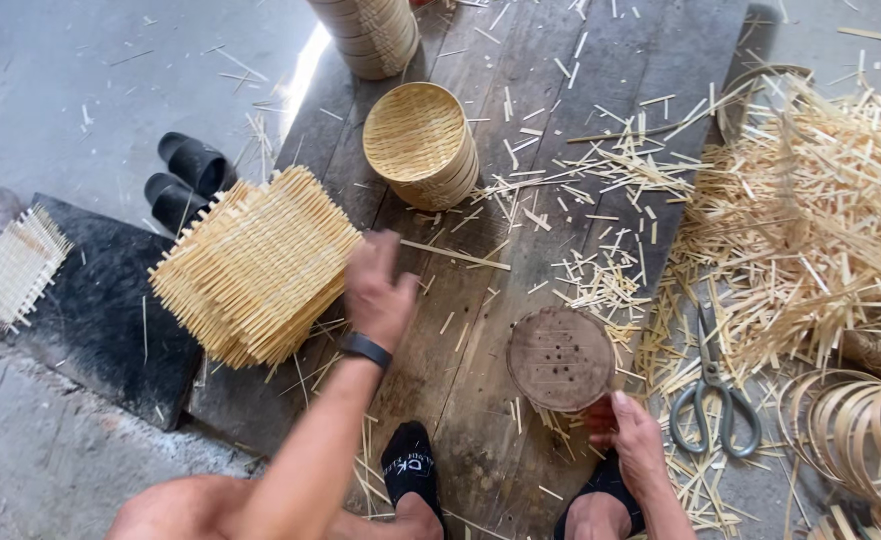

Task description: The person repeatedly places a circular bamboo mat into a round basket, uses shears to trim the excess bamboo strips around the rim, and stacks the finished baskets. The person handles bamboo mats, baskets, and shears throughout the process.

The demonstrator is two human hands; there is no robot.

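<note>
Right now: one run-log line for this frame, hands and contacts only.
left hand: open, on stack of woven bamboo mats | right hand: gripping round wooden mould | scissors: untouched, on floor beside right hand

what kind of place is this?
Likely a bamboo-weaving workshop, worked on the floor: stack of woven mats, round woven baskets, loose splints and scissors around a plank work surface.

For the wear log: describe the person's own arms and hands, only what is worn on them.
Both hands are bare, with no gloves. The left hand has a dark band with a flat black face, like a watch or tracker, around its wrist. The right hand shows no ring or band. Both forearms are uncovered; no sleeves are in view.
</note>
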